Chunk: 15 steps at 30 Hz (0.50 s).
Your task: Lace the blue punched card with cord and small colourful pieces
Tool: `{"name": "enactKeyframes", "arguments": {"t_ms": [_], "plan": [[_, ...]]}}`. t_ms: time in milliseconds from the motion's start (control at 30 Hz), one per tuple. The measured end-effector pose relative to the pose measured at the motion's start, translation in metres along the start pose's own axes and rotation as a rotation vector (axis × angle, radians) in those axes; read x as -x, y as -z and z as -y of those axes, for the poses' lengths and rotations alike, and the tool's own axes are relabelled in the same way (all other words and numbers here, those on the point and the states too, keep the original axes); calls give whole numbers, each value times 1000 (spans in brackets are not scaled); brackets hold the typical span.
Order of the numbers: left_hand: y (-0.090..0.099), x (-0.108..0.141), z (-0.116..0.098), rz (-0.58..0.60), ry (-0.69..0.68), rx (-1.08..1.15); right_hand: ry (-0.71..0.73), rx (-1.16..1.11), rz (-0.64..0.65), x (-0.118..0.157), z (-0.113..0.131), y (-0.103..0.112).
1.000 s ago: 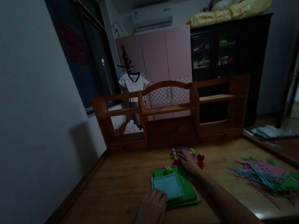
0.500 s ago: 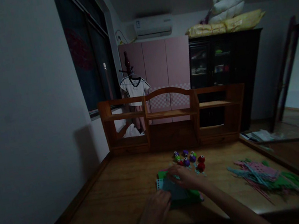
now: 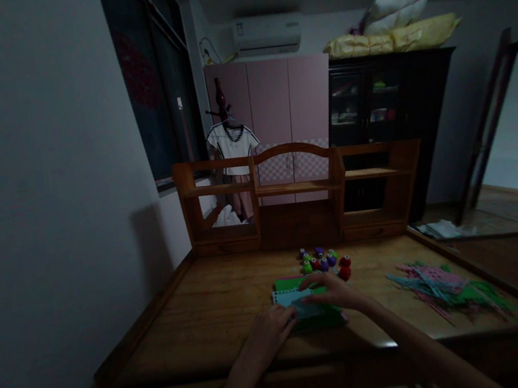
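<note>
So my left hand (image 3: pixel 276 324) is palm-down, fingertips touching the near left part of the light blue sheet (image 3: pixel 286 297), and honestly I can't tell whether those fingers are pinching anything or just pressing. My right hand (image 3: pixel 331 293) is arched over the other side of that sheet, thumb and fingers apart with a visible gap between them; can't make out whether its fingertips touch the paper. The blue sheet sits right between my two hands, with a row of dark dots along its far edge, on top of the green sheets (image 3: pixel 286 283), which stick out past my fingers on the far side. Just beyond my right hand there's a bunch of little round figures with eyes: a green figure (image 3: pixel 306 266), a purple figure (image 3: pixel 324 264), a red figure (image 3: pixel 344 269) and a few more. Well off to the right of my right hand is a messy heap of pink, blue and green strips (image 3: pixel 443 286), all on the same wooden desk (image 3: pixel 226 297).
</note>
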<state>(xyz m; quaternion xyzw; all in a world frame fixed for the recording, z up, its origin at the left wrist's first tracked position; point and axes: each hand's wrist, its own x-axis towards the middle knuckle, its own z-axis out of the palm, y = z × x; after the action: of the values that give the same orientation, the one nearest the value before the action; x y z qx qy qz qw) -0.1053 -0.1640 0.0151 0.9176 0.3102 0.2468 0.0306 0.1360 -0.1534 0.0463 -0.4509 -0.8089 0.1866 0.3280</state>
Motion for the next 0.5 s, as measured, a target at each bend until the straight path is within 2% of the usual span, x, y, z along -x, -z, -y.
{"name": "enactKeyframes", "arguments": {"t_ms": [133, 300, 500], "plan": [[-8, -4, 3, -91, -83, -12, 66, -15, -9, 19, 14, -2], [-16, -19, 2, -152, -83, -42, 88, 38, -68, 21, 2, -3], [-23, -25, 1, -59, -80, 25, -8, 91, -70, 30, -16, -5]]}}
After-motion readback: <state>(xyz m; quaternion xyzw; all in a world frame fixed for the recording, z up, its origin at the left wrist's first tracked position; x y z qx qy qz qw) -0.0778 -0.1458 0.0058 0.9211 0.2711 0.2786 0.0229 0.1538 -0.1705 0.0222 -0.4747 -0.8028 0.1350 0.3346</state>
